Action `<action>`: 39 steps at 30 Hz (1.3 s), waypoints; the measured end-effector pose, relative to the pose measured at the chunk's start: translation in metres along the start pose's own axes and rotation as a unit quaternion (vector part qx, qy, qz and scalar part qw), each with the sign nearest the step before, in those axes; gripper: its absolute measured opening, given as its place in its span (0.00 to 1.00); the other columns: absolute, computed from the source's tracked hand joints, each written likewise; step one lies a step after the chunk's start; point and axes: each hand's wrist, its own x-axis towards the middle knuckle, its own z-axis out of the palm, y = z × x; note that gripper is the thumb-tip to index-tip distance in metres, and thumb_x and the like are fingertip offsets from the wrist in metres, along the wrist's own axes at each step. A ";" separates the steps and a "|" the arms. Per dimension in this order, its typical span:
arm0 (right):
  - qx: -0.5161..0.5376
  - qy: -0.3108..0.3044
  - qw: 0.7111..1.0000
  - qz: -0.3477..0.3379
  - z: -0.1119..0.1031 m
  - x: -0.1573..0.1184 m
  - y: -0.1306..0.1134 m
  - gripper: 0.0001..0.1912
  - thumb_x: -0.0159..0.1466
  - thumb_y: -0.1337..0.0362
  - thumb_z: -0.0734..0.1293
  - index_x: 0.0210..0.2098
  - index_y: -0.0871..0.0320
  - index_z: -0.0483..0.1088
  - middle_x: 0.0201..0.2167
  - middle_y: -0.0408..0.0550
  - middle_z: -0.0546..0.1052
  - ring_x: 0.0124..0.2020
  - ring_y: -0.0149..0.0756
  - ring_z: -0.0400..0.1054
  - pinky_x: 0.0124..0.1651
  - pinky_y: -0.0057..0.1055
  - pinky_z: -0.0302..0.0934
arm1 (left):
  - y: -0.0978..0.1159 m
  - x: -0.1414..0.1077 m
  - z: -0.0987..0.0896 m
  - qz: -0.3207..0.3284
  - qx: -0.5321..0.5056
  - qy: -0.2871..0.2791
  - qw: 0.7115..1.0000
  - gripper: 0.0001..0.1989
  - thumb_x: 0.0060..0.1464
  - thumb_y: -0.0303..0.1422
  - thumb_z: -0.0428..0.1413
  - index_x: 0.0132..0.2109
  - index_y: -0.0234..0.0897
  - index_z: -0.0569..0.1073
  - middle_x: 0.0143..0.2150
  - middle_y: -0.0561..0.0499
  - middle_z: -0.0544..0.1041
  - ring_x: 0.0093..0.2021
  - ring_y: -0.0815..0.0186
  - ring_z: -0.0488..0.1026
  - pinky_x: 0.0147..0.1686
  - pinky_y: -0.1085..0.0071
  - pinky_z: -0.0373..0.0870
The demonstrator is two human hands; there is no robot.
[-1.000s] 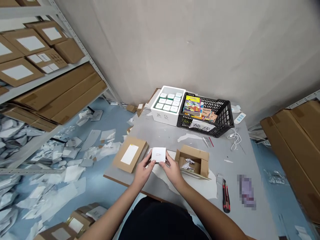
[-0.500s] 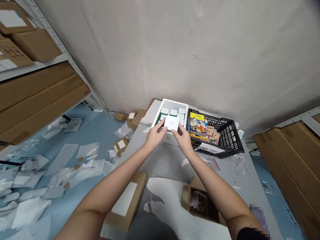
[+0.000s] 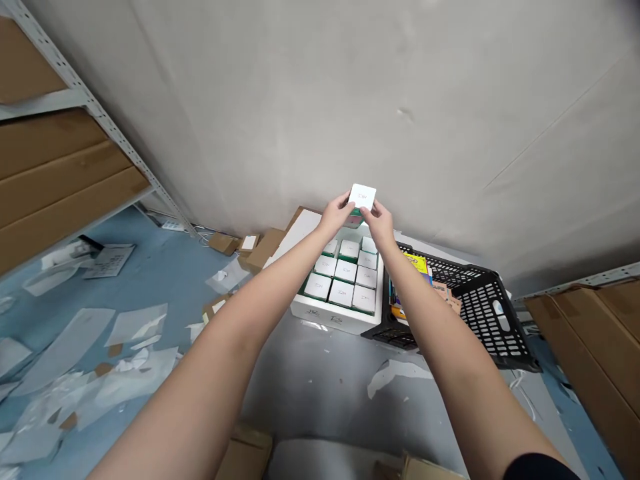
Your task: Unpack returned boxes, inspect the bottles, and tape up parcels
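Note:
A small box (image 3: 363, 196) with a white top, handwritten marks and green on its sides is held up over the back of a white foam box (image 3: 327, 319). My left hand (image 3: 337, 216) grips its left side, and my right hand (image 3: 380, 223) grips the right, thumbs at the near edge. Below, several matching small boxes (image 3: 345, 270) stand in rows inside the foam box, white tops up. My hands and forearms hide part of the back row and the rear rim.
A black plastic crate (image 3: 493, 320) with books (image 3: 416, 263) stands right of the foam box on the grey table (image 3: 320, 380). Cardboard boxes (image 3: 265, 250) lie at the left, near paper scraps (image 3: 135, 327) on the blue floor. Shelving (image 3: 95, 103) flanks the left side.
Both hands have moved the small box from above the front of the foam box up and toward its back. More rows of small boxes show now. The view has shifted too.

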 end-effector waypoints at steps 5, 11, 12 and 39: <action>-0.161 0.032 0.979 0.123 -0.008 -0.001 0.062 0.34 0.60 0.60 0.68 0.63 0.64 0.60 0.45 0.55 0.79 0.43 0.42 0.73 0.50 0.40 0.66 | -0.069 0.000 -0.002 -0.073 0.080 0.000 0.994 0.27 0.58 0.31 0.53 0.64 0.32 0.64 0.60 0.43 0.72 0.57 0.61 0.70 0.57 0.66 0.65; -0.482 -0.089 0.859 0.148 0.002 -0.030 0.098 0.21 0.63 0.67 0.64 0.55 0.63 0.70 0.45 0.60 0.77 0.49 0.50 0.69 0.53 0.43 0.59 | -0.112 -0.017 -0.002 -0.161 0.482 -0.096 0.856 0.22 0.58 0.28 0.51 0.59 0.33 0.70 0.50 0.41 0.77 0.51 0.57 0.72 0.52 0.63 0.66; -0.528 -0.116 0.830 0.138 0.005 -0.033 0.100 0.17 0.64 0.68 0.62 0.50 0.64 0.73 0.45 0.62 0.77 0.50 0.52 0.68 0.53 0.45 0.58 | -0.114 -0.018 0.000 -0.155 0.521 -0.121 0.831 0.18 0.57 0.27 0.51 0.54 0.32 0.74 0.48 0.40 0.78 0.52 0.55 0.71 0.53 0.62 0.64; -0.422 0.092 0.854 0.289 -0.224 -0.491 -0.077 0.23 0.65 0.48 0.58 0.52 0.52 0.72 0.56 0.54 0.73 0.59 0.51 0.65 0.61 0.48 0.59 | 0.037 -0.404 0.026 -0.122 0.333 -0.191 0.915 0.21 0.64 0.38 0.45 0.61 0.44 0.69 0.66 0.47 0.65 0.67 0.59 0.60 0.65 0.55 0.58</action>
